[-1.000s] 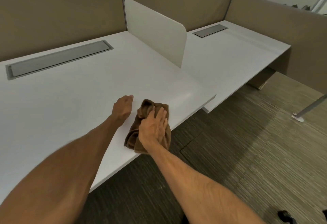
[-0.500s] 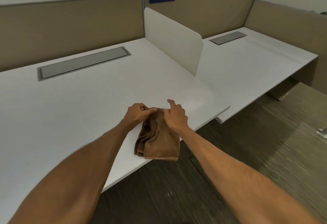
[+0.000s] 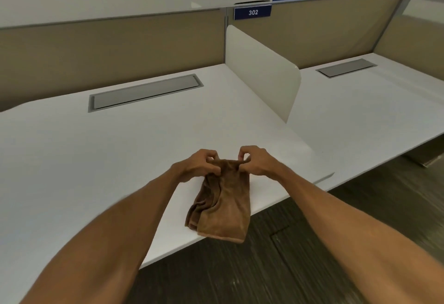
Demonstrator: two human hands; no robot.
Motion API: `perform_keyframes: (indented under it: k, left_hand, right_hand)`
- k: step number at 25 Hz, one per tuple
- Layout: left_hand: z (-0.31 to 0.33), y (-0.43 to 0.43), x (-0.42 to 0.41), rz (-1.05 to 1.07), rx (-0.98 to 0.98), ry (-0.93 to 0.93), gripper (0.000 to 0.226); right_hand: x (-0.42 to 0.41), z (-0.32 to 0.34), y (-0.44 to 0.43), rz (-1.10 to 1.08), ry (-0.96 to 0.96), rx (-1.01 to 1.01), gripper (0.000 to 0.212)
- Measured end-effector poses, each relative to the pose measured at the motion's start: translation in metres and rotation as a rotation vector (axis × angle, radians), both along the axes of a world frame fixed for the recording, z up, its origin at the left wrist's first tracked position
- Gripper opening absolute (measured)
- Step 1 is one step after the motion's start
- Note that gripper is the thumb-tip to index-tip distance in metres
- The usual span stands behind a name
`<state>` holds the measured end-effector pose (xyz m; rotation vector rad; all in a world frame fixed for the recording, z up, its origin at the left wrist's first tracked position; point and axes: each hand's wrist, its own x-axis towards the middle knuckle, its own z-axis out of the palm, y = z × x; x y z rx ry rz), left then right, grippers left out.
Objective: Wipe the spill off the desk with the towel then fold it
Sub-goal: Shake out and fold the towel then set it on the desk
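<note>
pinching the brown towel at its far edge, left hand and right hand have fingers closed on it. its long axis runs from the hands toward the worktop front edge, overhanging slightly.

Left hand, right hand pinch brown towel top edge over desk.

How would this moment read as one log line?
step: folding | left hand: pinching towel | right hand: pinching towel | towel: overhanging desk edge
</note>
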<state>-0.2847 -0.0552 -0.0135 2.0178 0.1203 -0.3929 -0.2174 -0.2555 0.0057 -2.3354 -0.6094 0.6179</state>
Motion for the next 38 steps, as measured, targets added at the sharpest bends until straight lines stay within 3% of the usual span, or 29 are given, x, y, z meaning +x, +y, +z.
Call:
perform_keyframes:
  k: [3, 7, 11, 16, 18, 23, 25, 31, 38]
  left_hand:
    - [0.028, 0.009, 0.005, -0.120, -0.034, 0.012, 0.014]
    - [0.079, 0.007, 0.017, -0.225, 0.038, -0.033, 0.028]
    - [0.124, -0.006, 0.028, -0.222, 0.468, -0.105, 0.049]
    - [0.164, -0.013, 0.038, -0.345, 1.148, -0.469, 0.047]
    - [0.173, -0.012, 0.041, -0.395, 1.238, -0.522, 0.046]
    - [0.185, -0.002, 0.050, -0.435, 0.951, -0.498, 0.025]
    - [0.190, 0.003, 0.060, -0.452, 0.936, -0.489, 0.022]
    - [0.205, 0.035, 0.101, -0.128, 0.688, -0.529, 0.027]
    - [0.215, 0.072, 0.139, -0.156, 0.841, -0.636, 0.017]
  right_hand:
    - [0.019, 0.053, -0.003, 0.185, 0.133, 0.098, 0.013]
    - [0.037, 0.117, -0.002, 0.346, 0.106, 0.144, 0.014]
    - [0.052, 0.162, -0.002, 0.423, 0.005, 0.138, 0.014]
    - [0.068, 0.201, -0.009, 0.414, -0.219, 0.106, 0.013]
    - [0.075, 0.210, -0.011, 0.380, -0.299, 0.125, 0.013]
    - [0.097, 0.219, -0.006, 0.399, -0.474, 0.014, 0.012]
    - [0.108, 0.221, -0.002, 0.408, -0.530, -0.038, 0.013]
    - [0.141, 0.223, 0.012, 0.272, -0.556, -0.067, 0.012]
    - [0.169, 0.228, 0.047, 0.121, -0.551, 0.022, 0.016]
